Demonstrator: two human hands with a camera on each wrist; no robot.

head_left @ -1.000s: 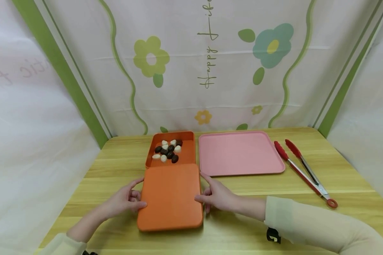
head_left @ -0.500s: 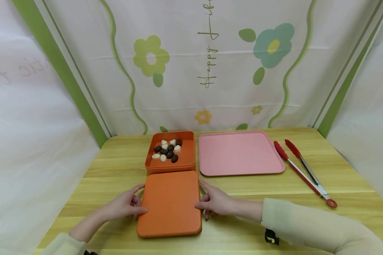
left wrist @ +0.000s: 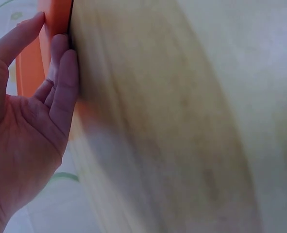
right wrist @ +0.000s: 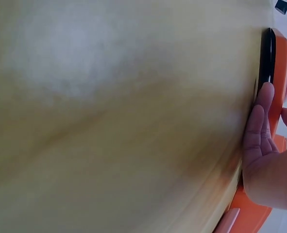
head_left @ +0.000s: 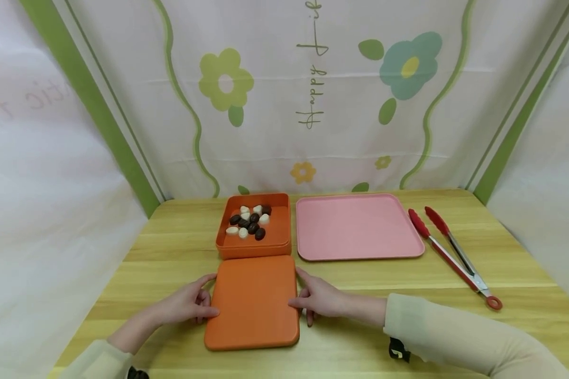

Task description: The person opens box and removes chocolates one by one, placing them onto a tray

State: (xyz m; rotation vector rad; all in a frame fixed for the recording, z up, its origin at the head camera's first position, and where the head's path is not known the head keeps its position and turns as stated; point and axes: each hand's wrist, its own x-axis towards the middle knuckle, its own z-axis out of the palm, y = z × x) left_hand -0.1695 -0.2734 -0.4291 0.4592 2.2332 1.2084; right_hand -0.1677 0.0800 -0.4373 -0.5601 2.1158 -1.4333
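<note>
An orange lid (head_left: pixel 253 302) lies flat side up at the front of the table, held by both hands. My left hand (head_left: pixel 185 301) grips its left edge, thumb on top and fingers along the side. Opposite it, my right hand (head_left: pixel 320 296) grips the right edge the same way, its index finger stretched toward the far corner. In the right wrist view, the lid (right wrist: pixel 280 65) shows a dark gap under its rim, close over the table. Just beyond the lid stands an uncovered orange box (head_left: pixel 281 231) with several dark and white chocolates (head_left: pixel 253 228) inside.
A pink tray (head_left: pixel 360 226) lies right of the box. Farther right rest red-tipped metal tongs (head_left: pixel 455 255), their arms spread. The wooden table (head_left: pixel 170 247) ends at a flowered curtain (head_left: pixel 275 105) behind, with white sheets on both sides.
Both hands have drawn the lid toward the person, off the box's near edge, and lowered it. The box's near rim and front wall now show. The tray and tongs stay put.
</note>
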